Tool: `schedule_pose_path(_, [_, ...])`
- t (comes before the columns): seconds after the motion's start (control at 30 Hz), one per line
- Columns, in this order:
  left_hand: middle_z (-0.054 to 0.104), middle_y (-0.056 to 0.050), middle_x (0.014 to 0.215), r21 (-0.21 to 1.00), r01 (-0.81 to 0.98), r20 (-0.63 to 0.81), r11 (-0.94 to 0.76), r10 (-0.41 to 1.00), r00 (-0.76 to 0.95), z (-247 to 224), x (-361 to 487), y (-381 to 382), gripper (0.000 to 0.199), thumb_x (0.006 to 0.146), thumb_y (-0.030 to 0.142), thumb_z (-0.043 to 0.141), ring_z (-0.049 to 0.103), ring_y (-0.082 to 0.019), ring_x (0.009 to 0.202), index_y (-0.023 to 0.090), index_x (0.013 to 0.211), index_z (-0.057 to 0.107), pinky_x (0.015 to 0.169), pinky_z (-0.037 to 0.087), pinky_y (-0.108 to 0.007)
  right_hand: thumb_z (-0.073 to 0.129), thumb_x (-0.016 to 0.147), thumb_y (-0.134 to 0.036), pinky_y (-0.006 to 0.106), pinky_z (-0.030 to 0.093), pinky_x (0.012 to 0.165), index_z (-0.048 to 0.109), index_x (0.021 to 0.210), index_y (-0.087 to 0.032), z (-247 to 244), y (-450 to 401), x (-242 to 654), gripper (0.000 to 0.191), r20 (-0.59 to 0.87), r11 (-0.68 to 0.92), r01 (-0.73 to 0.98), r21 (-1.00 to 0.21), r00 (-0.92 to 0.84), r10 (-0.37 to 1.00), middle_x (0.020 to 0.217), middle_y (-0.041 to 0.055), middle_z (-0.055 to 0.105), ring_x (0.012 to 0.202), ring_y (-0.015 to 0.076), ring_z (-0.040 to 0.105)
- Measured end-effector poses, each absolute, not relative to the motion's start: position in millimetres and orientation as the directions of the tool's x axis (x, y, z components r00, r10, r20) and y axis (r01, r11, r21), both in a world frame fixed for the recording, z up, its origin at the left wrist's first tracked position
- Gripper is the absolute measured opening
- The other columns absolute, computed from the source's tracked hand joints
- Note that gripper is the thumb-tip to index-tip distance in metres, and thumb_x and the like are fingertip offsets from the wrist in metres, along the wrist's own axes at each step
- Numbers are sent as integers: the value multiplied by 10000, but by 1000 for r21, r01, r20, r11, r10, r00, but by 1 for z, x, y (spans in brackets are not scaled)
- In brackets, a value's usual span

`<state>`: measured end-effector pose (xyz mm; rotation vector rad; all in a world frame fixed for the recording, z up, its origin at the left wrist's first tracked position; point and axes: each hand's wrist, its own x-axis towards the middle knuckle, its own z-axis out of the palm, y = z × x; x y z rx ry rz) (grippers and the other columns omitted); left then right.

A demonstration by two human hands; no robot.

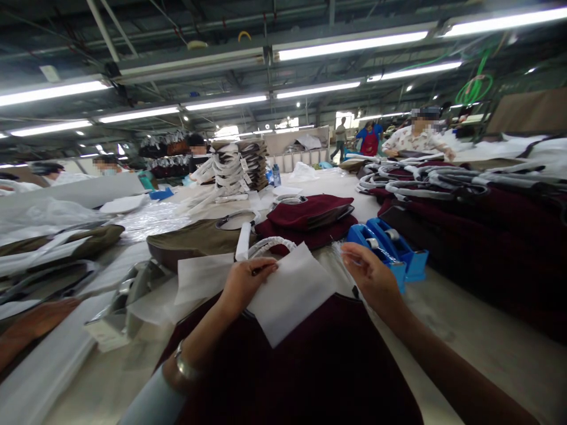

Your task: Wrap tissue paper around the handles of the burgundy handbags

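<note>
My left hand [248, 284], with a bracelet at the wrist, pinches the upper left edge of a thin white sheet [295, 298]. That sheet lies tilted over the top of a dark maroon bag [305, 378] in front of me. Behind it rises a bag handle [271, 243] wrapped in white. My right hand [371, 276] is held apart from the sheet, its fingers loosely bent and separated, near two blue tape dispensers [410, 260]. Whether a strip of tape clings to its fingertips is too fine to make out.
A grey tape dispenser [121, 310] stands left, near another person's forearm [35, 324]. Ahead lie an olive bag [195, 239] and maroon bags [305, 215]. A pile of bags [478, 230] fills the right side. Several people work farther back, beyond stacked bags [239, 165].
</note>
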<state>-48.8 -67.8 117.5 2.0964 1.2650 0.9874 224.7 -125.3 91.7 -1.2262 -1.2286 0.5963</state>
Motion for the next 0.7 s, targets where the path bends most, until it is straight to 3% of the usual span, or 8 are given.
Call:
schedule_pose_path(0.07, [755, -22, 972, 625, 549, 350, -555, 828, 438, 132, -38, -75, 221, 847, 388, 612, 684, -233, 892, 255, 928, 768, 837, 496, -315, 658, 807, -452, 433, 378, 1074, 590, 1252, -261, 111, -130, 217, 489, 532, 406, 449, -796, 200, 823, 1346, 62, 558, 1223, 271, 514])
schedule_pose_path(0.17, [751, -22, 977, 576, 450, 368, -682, 709, 602, 154, -17, -89, 221, 865, 373, 599, 674, -236, 923, 267, 968, 763, 871, 492, -330, 739, 727, -420, 440, 313, 1118, 664, 1169, -292, 130, -133, 205, 466, 513, 478, 506, -718, -78, 855, 1275, 29, 623, 1246, 306, 489])
schedule_pose_path(0.23, [745, -23, 995, 611, 379, 404, -695, 685, 606, 164, -7, -95, 238, 854, 364, 621, 669, -222, 915, 261, 1028, 746, 865, 499, -321, 751, 709, -412, 425, 380, 1051, 711, 1071, -307, 134, -133, 202, 379, 445, 452, 513, -730, -145, 884, 1131, 23, 701, 1134, 314, 571])
schedule_pose_path(0.3, [732, -25, 1036, 698, 335, 417, -633, 739, 529, 166, -4, -96, 354, 814, 351, 673, 670, -199, 873, 258, 1155, 686, 822, 518, -304, 705, 753, -425, 378, 445, 935, 729, 1002, -298, 132, -135, 208, 280, 419, 379, 587, -716, -74, 905, 1017, 24, 733, 994, 290, 633])
schedule_pose_path(0.37, [718, -42, 1069, 813, 264, 376, -520, 814, 443, 158, -7, -93, 520, 778, 335, 709, 671, -188, 855, 243, 1276, 592, 776, 533, -292, 640, 804, -447, 322, 473, 780, 736, 897, -264, 129, -139, 217, 227, 397, 279, 675, -683, 23, 917, 872, 27, 735, 822, 242, 650])
schedule_pose_path(0.43, [720, -65, 1044, 887, 180, 318, -425, 846, 429, 145, -9, -88, 528, 781, 333, 703, 676, -196, 865, 209, 1279, 579, 755, 540, -290, 625, 804, -470, 284, 451, 634, 724, 809, -233, 128, -145, 226, 257, 326, 218, 698, -682, 23, 945, 734, 15, 703, 671, 196, 615])
schedule_pose_path(0.57, [726, -78, 1009, 886, 148, 317, -438, 809, 496, 123, -5, -82, 333, 803, 348, 680, 678, -221, 913, 168, 1083, 693, 796, 541, -302, 708, 706, -515, 263, 427, 531, 721, 767, -203, 126, -156, 234, 318, 149, 160, 595, -788, -68, 986, 678, 5, 688, 601, 179, 593])
schedule_pose_path(0.7, [728, -72, 1008, 791, 288, 391, -540, 808, 441, 110, -6, -65, 308, 885, 352, 563, 680, -211, 888, 174, 1103, 689, 843, 531, -326, 698, 724, -537, 300, 481, 506, 708, 828, -200, 120, -162, 245, 352, 19, -37, 291, -956, 188, 982, 720, 47, 714, 603, 221, 640])
